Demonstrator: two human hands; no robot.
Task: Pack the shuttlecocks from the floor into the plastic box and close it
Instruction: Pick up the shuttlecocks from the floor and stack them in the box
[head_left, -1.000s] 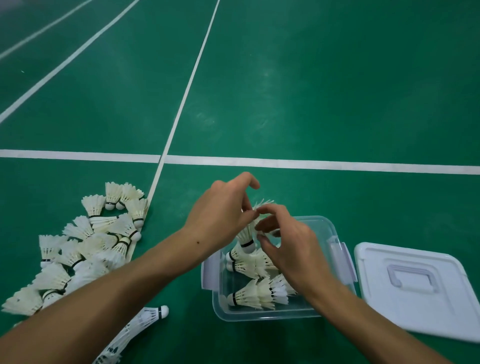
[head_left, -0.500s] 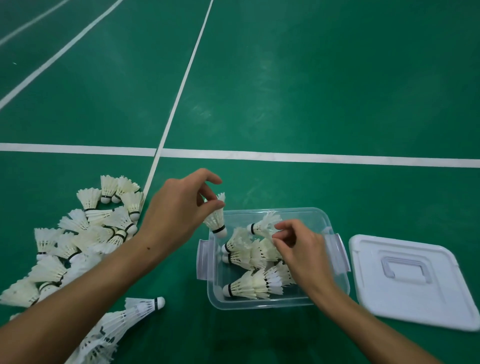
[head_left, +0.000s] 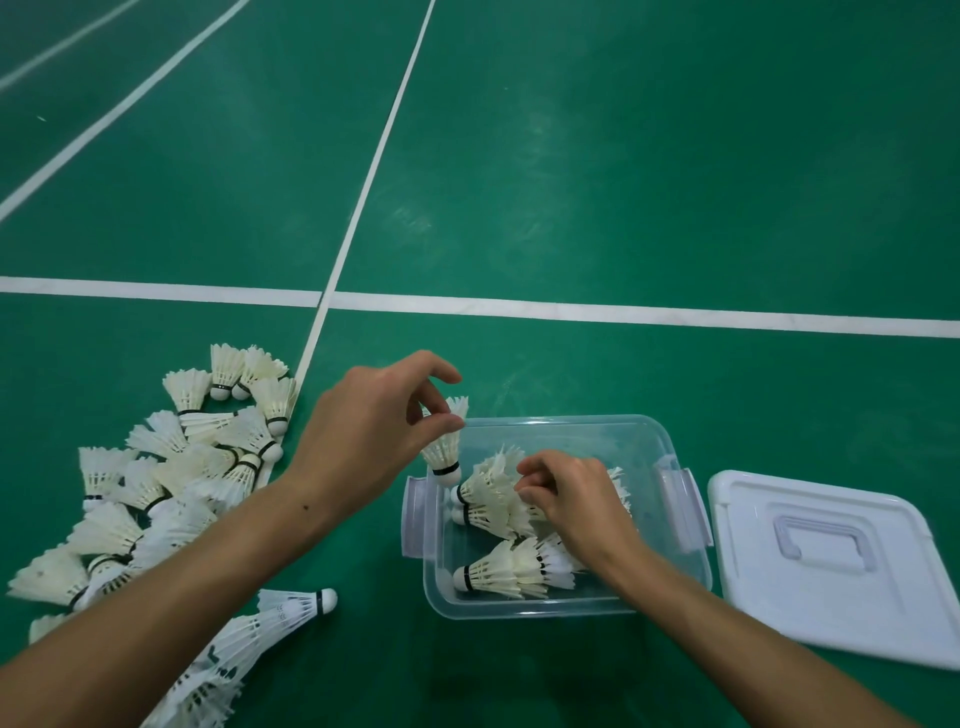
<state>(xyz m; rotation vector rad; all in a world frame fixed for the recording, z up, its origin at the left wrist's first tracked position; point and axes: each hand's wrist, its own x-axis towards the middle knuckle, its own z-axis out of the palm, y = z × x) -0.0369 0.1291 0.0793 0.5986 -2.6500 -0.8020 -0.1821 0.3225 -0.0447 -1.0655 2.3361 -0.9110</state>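
Note:
A clear plastic box (head_left: 644, 605) stands open on the green floor, with several white shuttlecocks (head_left: 498, 571) lying inside. My left hand (head_left: 363, 441) hovers at the box's left rim and pinches one shuttlecock (head_left: 445, 451) by its feathers, cork end down. My right hand (head_left: 576, 499) is inside the box, its curled fingers pinching the feathers of a shuttlecock (head_left: 485, 486) on the heap. A large heap of loose shuttlecocks (head_left: 171, 467) lies on the floor to the left.
The white lid (head_left: 831, 561) with a moulded handle lies flat on the floor right of the box. A stacked row of shuttlecocks (head_left: 249, 644) lies under my left forearm. White court lines (head_left: 623, 312) cross the floor beyond.
My right hand has lowered a shuttlecock into the box and now sits on the heap. My left hand has drawn back toward the box's left rim with its shuttlecock.

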